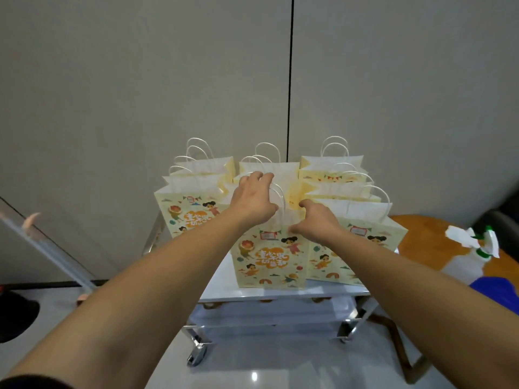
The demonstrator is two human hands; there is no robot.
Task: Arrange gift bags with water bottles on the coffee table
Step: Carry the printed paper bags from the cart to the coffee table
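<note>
At 12 o'clock on surface (216,287): left hand (254,202) curls onto middle bag (269,262) handles; right hand (318,224), fingers relaxed, presses its rim. Step: straightening bags. Next: firm handle grip.

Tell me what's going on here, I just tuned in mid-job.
A person is reaching with both bare hands over a cluster of pale yellow paper gift bags with cartoon prints, standing on a white-topped wheeled cart. The left hand curls over the white twisted handles of the front-middle bag. The right hand rests at that bag's top edge; its grip is unclear. No water bottles are visible. A white spray bottle stands on an orange table to the right.
</note>
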